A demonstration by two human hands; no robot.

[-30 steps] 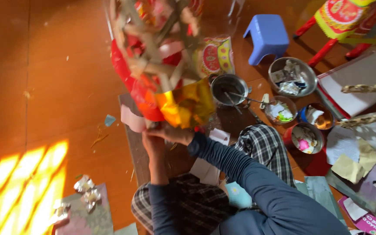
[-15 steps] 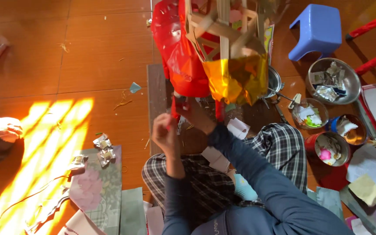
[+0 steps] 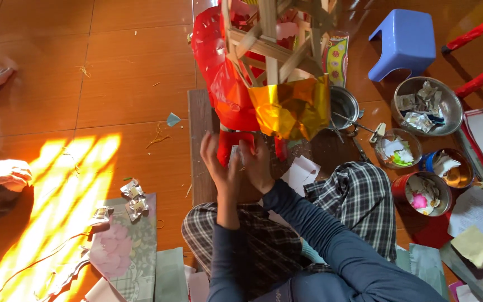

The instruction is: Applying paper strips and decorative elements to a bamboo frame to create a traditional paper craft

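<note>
red cellophane stretched over a pale bamboo-strip lantern frame [image 3: 241,78] fills the top middle of the view, with a crinkled gold foil panel [image 3: 293,107] hanging at its lower edge. the frame stands on a dark wooden board [image 3: 201,145] laid on the orange tiled floor. the left hand [image 3: 219,168] and right hand [image 3: 258,165] are raised side by side just under the foil, fingers pressed against the lower red cellophane flap [image 3: 231,144]; whether they pinch it or only press it, i cannot tell. just right of the frame sits a small steel pot [image 3: 343,106]. further right are a steel bowl of paper scraps [image 3: 427,105], a round red tin [image 3: 421,193] and a blue plastic stool [image 3: 405,40].
</note>
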